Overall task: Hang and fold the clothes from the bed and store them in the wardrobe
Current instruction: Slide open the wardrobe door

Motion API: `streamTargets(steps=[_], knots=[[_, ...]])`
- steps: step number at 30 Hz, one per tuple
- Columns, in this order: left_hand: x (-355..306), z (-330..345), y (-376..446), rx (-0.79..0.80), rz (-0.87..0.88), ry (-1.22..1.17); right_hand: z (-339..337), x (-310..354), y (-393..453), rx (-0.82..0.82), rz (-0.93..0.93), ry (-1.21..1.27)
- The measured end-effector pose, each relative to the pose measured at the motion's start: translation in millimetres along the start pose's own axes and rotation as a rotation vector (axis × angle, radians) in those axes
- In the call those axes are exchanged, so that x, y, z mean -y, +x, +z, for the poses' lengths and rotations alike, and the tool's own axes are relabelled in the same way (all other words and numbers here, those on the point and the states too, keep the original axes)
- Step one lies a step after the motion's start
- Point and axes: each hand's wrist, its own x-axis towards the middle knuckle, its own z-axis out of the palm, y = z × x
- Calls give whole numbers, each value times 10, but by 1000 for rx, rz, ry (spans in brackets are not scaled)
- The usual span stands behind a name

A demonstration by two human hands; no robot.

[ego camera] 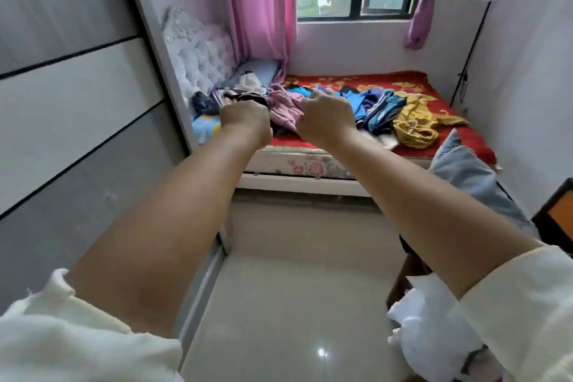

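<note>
Both arms reach out toward the bed (pixel 415 150), cream sleeves pushed back past the elbows. The left hand (pixel 245 121) is curled closed at the near edge of the heap of clothes (pixel 376 110), beside a dark striped piece; from behind the knuckles I cannot tell whether it has any cloth in it. The right hand (pixel 325 116) pinches a pink garment (pixel 285 107), its fingers bunched into the fabric. The rest of the clothes lie strewn across the red bedspread: blue and teal pieces in the middle, a mustard-yellow one (pixel 415 125) toward the right. The grey-panelled wardrobe (pixel 71 108) stands along the left, its doors closed.
</note>
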Motion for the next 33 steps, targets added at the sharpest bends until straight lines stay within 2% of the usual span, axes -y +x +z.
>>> streamTargets(steps=[5, 13, 19, 22, 25, 29, 33], knots=[[365, 502, 343, 145, -41, 90, 640, 204, 493, 121, -61, 58], [1616, 993, 1481, 182, -129, 215, 1476, 763, 2127, 147, -158, 167], [2605, 1125, 2160, 22, -308, 82, 1936, 1142, 3243, 151, -172, 358], [2978, 1175, 2393, -253, -262, 21, 2046, 1373, 3635, 85, -235, 441], [3335, 1144, 2656, -461, -219, 172, 2152, 1749, 4180, 2, -308, 659], [3658, 1084, 3052, -506, -194, 408, 2326, 2277, 4955, -296, -446, 894], [3841, 1089, 3423, -576, -248, 567, 2436, 2701, 5541, -429, -484, 1112]])
